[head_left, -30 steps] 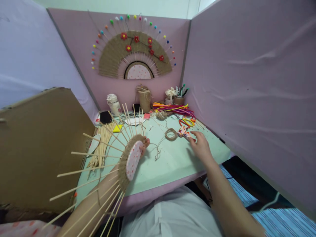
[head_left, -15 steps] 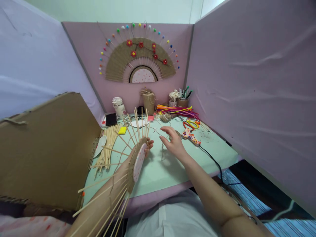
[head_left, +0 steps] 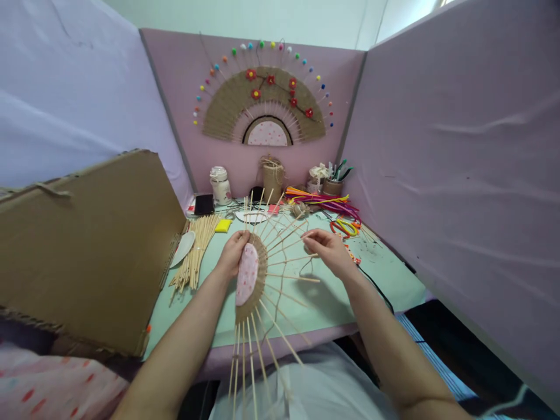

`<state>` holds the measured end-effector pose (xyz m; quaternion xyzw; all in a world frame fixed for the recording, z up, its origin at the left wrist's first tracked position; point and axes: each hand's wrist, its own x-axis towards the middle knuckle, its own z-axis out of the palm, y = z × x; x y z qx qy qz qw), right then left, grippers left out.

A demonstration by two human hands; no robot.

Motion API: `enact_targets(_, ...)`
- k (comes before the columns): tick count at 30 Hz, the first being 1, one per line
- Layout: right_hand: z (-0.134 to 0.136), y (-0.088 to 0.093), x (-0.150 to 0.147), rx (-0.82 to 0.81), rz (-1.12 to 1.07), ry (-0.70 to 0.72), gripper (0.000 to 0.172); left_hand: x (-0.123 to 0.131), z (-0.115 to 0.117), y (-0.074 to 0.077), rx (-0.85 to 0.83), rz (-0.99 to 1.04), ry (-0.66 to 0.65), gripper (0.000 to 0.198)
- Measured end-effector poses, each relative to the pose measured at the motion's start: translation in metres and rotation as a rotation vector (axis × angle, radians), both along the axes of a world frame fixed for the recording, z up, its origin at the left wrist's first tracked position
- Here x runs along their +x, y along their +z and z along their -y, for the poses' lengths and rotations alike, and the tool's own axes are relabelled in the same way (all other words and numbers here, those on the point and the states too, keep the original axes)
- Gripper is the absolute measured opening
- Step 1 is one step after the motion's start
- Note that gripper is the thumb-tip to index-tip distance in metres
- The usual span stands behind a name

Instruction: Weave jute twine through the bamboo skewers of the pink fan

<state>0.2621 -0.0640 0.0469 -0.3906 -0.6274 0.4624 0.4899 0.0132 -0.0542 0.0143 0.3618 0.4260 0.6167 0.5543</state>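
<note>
My left hand (head_left: 234,251) grips the upper end of a half-round fan frame (head_left: 261,271), thumb on its front. The frame has a cardboard-brown rim and a pink dotted cloth patch (head_left: 247,274). Thin wooden sticks (head_left: 286,277) spread from the rim to the right and down toward my lap. A strand of twine (head_left: 282,279) runs across the sticks, partway along them. At the right, my right hand (head_left: 327,249) is closed in a pinch by the stick tips, on what looks like the twine's loose end. Its fingertips partly hide the strand.
Loose sticks (head_left: 198,248) lie at the left beside a cardboard sheet (head_left: 87,251). Scissors (head_left: 345,228), pipe cleaners (head_left: 324,200) and a twine ball (head_left: 299,210) lie at the back right. A jar (head_left: 220,186) stands behind; a finished fan (head_left: 227,111) hangs on the panel.
The fan frame has flipped over, so its sticks point right instead of left. My left hand now shows at its upper left. My right fingers have closed from apart into a pinch.
</note>
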Motion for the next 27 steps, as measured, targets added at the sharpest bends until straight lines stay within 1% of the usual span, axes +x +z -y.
enact_targets(2,-0.002,0.012,0.011,-0.020,0.016,-0.010,0.030,-0.003,0.000,0.004,0.026,-0.061,0.042,0.043)
enact_targets(6,-0.010,0.029,0.024,-0.013,0.079,-0.070,0.030,-0.004,0.001,0.006,0.050,-0.173,0.042,0.042)
enact_targets(10,-0.017,0.040,0.028,0.025,0.087,-0.115,0.031,-0.004,0.001,0.004,0.067,-0.231,0.052,0.041)
enact_targets(13,-0.020,0.046,0.027,0.066,0.093,-0.124,0.031,-0.005,0.000,0.001,0.083,-0.266,0.052,0.039)
enact_targets(16,-0.018,0.051,0.024,0.110,0.143,-0.123,0.030,-0.005,-0.001,-0.001,0.094,-0.272,0.058,0.038)
enact_targets(19,-0.015,0.051,0.024,0.164,0.188,-0.113,0.029,-0.005,-0.001,-0.002,0.077,-0.277,0.064,0.039)
enact_targets(21,-0.013,0.047,0.026,0.162,0.211,-0.112,0.029,-0.005,-0.001,-0.001,0.067,-0.283,0.070,0.040)
enact_targets(24,-0.013,0.039,0.031,0.104,0.222,-0.115,0.031,-0.005,-0.001,-0.001,0.064,-0.268,0.071,0.041)
enact_targets(27,-0.014,0.026,0.033,0.015,0.189,-0.095,0.032,-0.005,-0.001,0.000,0.065,-0.248,0.066,0.041)
